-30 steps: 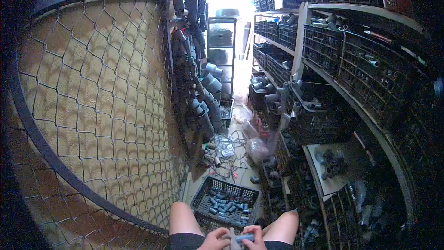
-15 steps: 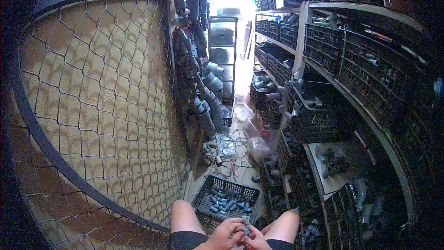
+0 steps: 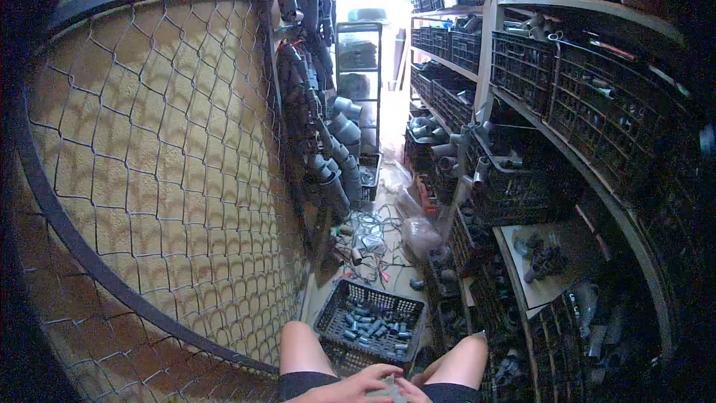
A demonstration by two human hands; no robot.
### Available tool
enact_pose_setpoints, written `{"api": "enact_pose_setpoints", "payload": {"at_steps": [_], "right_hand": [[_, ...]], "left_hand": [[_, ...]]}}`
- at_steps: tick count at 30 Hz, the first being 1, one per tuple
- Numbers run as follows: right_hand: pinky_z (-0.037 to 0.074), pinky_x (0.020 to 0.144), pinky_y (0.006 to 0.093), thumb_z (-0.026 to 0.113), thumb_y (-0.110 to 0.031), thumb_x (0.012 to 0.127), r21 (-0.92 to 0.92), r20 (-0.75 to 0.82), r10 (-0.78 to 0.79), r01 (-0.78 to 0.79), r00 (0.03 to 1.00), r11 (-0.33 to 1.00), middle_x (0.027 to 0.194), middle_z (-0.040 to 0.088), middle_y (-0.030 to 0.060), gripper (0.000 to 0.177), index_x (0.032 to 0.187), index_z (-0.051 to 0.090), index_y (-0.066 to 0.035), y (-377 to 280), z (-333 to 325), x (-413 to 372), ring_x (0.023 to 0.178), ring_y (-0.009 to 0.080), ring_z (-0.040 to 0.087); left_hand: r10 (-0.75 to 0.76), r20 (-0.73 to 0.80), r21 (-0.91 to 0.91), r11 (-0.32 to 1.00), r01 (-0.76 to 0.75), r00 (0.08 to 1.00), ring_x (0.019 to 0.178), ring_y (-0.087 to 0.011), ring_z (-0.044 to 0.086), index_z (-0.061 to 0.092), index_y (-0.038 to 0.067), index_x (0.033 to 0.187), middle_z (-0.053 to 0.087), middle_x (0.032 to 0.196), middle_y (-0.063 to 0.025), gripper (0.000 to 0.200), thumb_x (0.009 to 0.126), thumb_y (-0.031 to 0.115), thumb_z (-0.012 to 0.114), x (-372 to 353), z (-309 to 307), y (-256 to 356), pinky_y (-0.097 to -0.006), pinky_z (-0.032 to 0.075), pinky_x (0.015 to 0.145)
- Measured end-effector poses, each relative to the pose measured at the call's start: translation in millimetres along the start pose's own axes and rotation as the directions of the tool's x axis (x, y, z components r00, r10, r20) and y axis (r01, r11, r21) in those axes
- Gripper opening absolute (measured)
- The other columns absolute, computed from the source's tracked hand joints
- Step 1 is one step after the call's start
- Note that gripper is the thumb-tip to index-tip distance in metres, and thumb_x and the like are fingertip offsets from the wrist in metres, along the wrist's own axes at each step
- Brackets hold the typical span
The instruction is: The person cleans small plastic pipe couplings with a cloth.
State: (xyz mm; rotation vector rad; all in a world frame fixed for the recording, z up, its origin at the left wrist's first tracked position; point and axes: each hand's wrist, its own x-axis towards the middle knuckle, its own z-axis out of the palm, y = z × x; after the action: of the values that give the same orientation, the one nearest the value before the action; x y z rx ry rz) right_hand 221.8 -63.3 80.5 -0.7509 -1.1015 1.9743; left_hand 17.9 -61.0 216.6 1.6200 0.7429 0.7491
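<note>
At the bottom edge, between the knees, my left hand (image 3: 364, 383) and my right hand (image 3: 410, 390) meet over a small pale grey piece (image 3: 391, 388). Fingers of both hands curl around it, and its lower part is cut off by the frame. It resembles a plastic pipe fitting, but its exact shape is hidden. Just beyond the hands, a black plastic crate (image 3: 327, 318) stands on the floor. Loose grey pipe fittings (image 3: 371, 326) lie in it, several of them short and tube-shaped.
Wire-mesh fencing (image 3: 171, 179) runs along the left. Grey pipe fittings (image 3: 339, 130) hang and stack beyond it. Shelves with black crates (image 3: 522, 75) line the right side. Cables (image 3: 365, 242) and plastic bags (image 3: 420, 237) lie on the aisle floor, with a rack (image 3: 359, 78) behind.
Both hands have moved down towards the body with the grey piece, now partly out of frame. The view has shifted slightly. The crate's fittings look much the same.
</note>
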Motion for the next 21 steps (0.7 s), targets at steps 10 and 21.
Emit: {"api": "enact_pose_setpoints", "payload": {"at_steps": [10,21], "right_hand": [[0.053,0.077,0.0389,0.061,-0.030,0.092,-0.730,0.069,-0.023,0.066,0.997,0.680,0.109,0.062,0.0151,0.062,0.142,0.029,-0.011,-55,23,-14,0.095,0.0291,0.064],[0.049,0.085,0.0357,0.053,-0.034,0.094,-0.303,0.456,0.010,0.145,0.890,0.942,0.117,0.058,0.0141,0.050,0.133,0.044,-0.004,1,-52,23,0.104,0.0238,0.059]], "left_hand": [[0.173,-0.077,0.096,0.982,-0.165,0.982,0.131,-0.0358,0.033,0.068,0.008,0.093,0.032,0.146,-0.0181,0.013,0.085,0.018,0.067,-6,13,-33,-0.0475,0.029,0.106],[0.394,-0.032,0.174,0.907,-0.383,0.919,0.136,-0.0364,0.028,0.068,0.008,0.107,0.034,0.145,-0.0197,0.027,0.090,0.029,0.061,-2,22,-51,-0.0515,0.017,0.112]]}}
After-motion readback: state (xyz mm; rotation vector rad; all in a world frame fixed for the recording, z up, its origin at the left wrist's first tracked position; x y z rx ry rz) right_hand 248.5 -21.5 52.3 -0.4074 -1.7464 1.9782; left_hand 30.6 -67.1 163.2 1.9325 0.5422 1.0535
